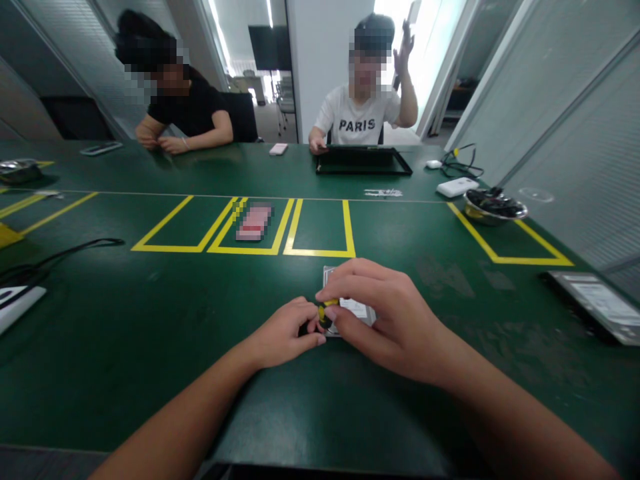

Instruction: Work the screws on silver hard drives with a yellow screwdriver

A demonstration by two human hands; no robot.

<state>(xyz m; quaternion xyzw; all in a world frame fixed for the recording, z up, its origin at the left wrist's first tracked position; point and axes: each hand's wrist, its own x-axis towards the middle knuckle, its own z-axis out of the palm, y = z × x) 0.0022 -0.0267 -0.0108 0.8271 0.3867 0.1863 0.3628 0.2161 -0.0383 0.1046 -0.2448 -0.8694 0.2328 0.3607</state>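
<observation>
A small silver metal device with a white label [356, 309] lies flat on the green table in front of me. My right hand [385, 320] rests over it, fingers curled and pressing on its top and edge. My left hand [290, 331] is closed in a pinch on a small yellow and black tool [326, 313], probably a short screwdriver, held at the device's left edge. Both hands touch each other at the tool. Most of the device is hidden under my right hand.
Yellow tape boxes [320, 230] mark the table; one holds a pink item [254, 222]. A metal bowl of small parts [494, 205] sits right, a flat device [597, 303] at the right edge, a black tray [363, 161] by two seated people opposite, cables and a white box [15, 303] left.
</observation>
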